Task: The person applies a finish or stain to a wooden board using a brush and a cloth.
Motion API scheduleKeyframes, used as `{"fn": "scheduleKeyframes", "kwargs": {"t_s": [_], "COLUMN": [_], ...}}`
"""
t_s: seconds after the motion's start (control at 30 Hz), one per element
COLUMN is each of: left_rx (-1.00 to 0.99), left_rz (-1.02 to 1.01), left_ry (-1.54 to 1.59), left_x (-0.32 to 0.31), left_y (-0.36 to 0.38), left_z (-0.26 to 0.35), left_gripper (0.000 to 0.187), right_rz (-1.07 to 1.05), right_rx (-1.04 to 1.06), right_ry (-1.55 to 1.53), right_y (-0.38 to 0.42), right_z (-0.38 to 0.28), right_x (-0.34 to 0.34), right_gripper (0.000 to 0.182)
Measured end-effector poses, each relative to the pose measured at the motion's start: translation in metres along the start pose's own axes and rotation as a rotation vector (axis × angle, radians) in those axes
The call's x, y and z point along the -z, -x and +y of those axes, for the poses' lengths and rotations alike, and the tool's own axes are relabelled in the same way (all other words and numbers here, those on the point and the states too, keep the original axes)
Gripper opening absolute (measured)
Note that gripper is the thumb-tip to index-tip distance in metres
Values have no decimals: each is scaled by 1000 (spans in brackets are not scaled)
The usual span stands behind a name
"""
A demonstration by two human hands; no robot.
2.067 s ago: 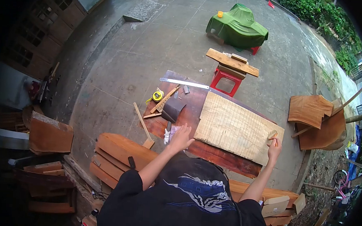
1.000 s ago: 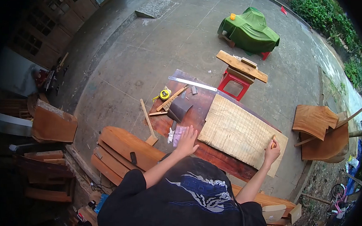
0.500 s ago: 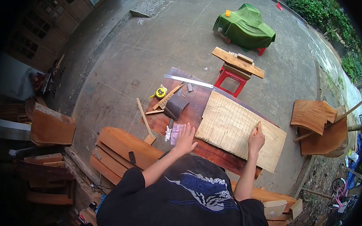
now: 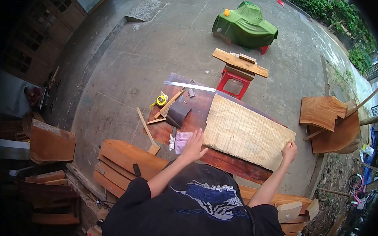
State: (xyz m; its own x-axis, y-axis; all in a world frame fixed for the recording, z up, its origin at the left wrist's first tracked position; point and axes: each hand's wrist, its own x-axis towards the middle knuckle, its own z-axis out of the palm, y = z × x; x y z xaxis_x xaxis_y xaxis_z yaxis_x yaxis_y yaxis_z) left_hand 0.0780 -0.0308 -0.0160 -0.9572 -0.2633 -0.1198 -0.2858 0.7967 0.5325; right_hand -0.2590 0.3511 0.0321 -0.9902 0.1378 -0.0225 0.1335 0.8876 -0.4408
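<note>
A pale wooden board (image 4: pixel 246 131) marked with many lines lies on the dark reddish tabletop (image 4: pixel 227 162). My left hand (image 4: pixel 191 148) is flat with its fingers stretched, at the board's left edge and beside a pink cloth (image 4: pixel 181 142). At the board's right edge is my right hand (image 4: pixel 289 151), its fingers curled closed; what they hold, if anything, is too small to tell. A metal ruler (image 4: pixel 190 86) lies along the table's far side. Left of the board are a yellow tape measure (image 4: pixel 161 100), a dark curved sheet (image 4: pixel 178 114) and wooden sticks (image 4: pixel 171 103).
Beyond the table, a red stool (image 4: pixel 233 84) bears wooden planks (image 4: pixel 239 63). A green cover (image 4: pixel 246 27) drapes an object farther back. Large wooden slabs (image 4: pixel 324 113) stand at the right. Brown wooden pieces (image 4: pixel 129 155) lie at the near left, with a block (image 4: pixel 52 141) farther left.
My right hand has moved right and slightly down, from the board's surface to its right edge. The pencil-like stick seen in it no longer shows. The view has shifted slightly.
</note>
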Motion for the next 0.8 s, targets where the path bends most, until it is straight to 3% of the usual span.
{"fn": "scheduleKeyframes", "kwargs": {"t_s": [0.03,0.17,0.23,0.3,0.33,0.4,0.47,0.53,0.63,0.73,0.8], "left_rx": [-11,-51,-54,-50,-64,-79,-101,-91,-79,-73,-62], "left_rz": [-17,-47,-72,-112,-87,-82,-69,-96,-140,-183,-226], "left_ry": [-7,-33,-52,-80,-97,-91,-73,-92,-102,-109,-107], "left_x": [-2,-6,0,9,10,11,12,14,12,16,23], "left_y": [-1,-6,-9,-15,-16,-19,-21,-26,-29,-35,-37], "left_z": [1,2,0,1,-1,-5,-7,-6,-8,-7,-4], "left_gripper": [91,85,81,76,70,68,66,65,64,64,63], "right_rz": [93,-141,-329,-813,-837,-643,-476,-96,61,-99,-259], "right_rx": [125,431,697,461,420,313,22,5,147,381,562], "right_ry": [249,100,8,-363,-315,-510,-502,-156,328,320,139], "right_y": [6,96,140,153,138,94,56,32,35,107,165], "right_z": [-13,-144,-180,-197,-182,-120,-73,-31,-14,-111,-178], "right_x": [-21,-71,-81,-51,-45,-47,-10,3,-39,-73,-76], "right_gripper": [22,22,23,24,25,23,27,27,25,24,23]}}
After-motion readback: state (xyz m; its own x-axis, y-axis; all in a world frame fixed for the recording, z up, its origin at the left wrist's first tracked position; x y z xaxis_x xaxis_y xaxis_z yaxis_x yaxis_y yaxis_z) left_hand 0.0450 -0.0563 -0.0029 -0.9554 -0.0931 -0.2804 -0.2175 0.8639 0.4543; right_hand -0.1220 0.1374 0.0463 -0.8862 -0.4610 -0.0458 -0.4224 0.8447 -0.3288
